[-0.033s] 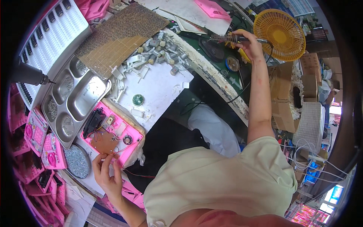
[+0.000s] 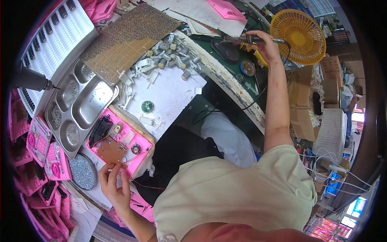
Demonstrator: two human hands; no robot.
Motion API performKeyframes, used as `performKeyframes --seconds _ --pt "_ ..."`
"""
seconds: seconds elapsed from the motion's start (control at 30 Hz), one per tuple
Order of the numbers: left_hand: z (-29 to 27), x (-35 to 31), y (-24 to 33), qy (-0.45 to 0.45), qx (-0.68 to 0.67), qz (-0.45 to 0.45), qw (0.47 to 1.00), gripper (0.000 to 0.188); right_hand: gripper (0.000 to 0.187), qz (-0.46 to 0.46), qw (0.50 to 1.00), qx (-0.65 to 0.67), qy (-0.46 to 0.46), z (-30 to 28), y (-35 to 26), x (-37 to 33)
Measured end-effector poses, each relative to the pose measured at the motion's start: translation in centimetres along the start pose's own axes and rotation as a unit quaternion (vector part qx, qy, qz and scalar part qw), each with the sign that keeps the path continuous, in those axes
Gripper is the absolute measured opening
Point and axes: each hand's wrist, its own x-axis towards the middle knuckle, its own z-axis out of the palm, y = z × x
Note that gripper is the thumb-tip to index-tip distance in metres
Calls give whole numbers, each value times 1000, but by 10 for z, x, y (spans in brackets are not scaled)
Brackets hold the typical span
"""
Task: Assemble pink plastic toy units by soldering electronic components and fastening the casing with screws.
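Note:
My left hand (image 2: 115, 185) is at the near edge of an open pink plastic case (image 2: 141, 139). Its thumb and fingertips pinch a thin red wire beside the brown circuit board (image 2: 112, 152). A round speaker (image 2: 136, 149), a black part (image 2: 100, 130) and several thin wires lie inside the case. Out to the far right, my right hand (image 2: 267, 49) is closed round a soldering iron (image 2: 278, 41), its cord hanging from the back end. The iron's front end points left into a coiled-spring holder (image 2: 236, 39), so its tip is hidden.
Left of the case stand a steel compartment tray (image 2: 76, 109) of screws and a round dish (image 2: 82, 171) of small metal parts. A screwdriver (image 2: 34, 78) hangs at far left. Small motors (image 2: 177, 56) lie beyond a solder spool (image 2: 147, 106). A yellow fan (image 2: 298, 38) stands far right.
My right hand and the soldering iron have shifted very slightly. My left hand and the pink case have stayed in place.

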Motion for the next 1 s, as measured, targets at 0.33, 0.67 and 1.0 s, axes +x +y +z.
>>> performKeyframes --seconds 0.33,0.67,1.0 --pt "-5 -3 0 15 17 -5 1000 24 30 16 999 -39 -25 23 -12 11" --pt "-4 -2 -9 23 25 11 999 23 36 20 989 120 84 56 27 7" --pt "-4 -12 -20 17 3 14 1000 26 94 51 728 -684 -18 60 20 -76"
